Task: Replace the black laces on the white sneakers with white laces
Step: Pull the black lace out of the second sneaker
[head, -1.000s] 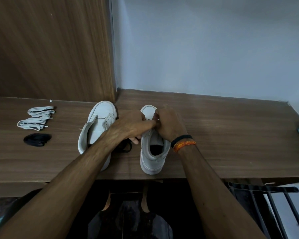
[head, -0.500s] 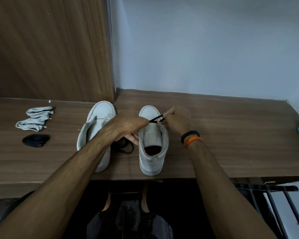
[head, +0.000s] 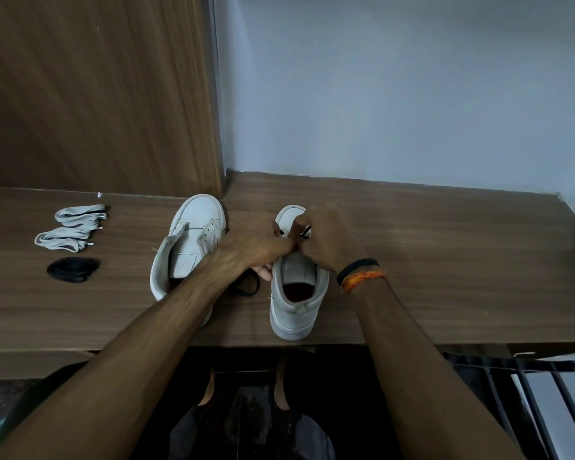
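Left shoe [head: 188, 247] looks unlaced; both hands [head: 292, 242] pinch black lace [head: 304, 232] on the right shoe [head: 294, 293]; white laces [head: 75, 227] left of it lie unused.

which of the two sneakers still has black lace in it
The right sneaker, the one under both hands: black lace shows at its front eyelets. The left sneaker has bare eyelets and leans on its side.
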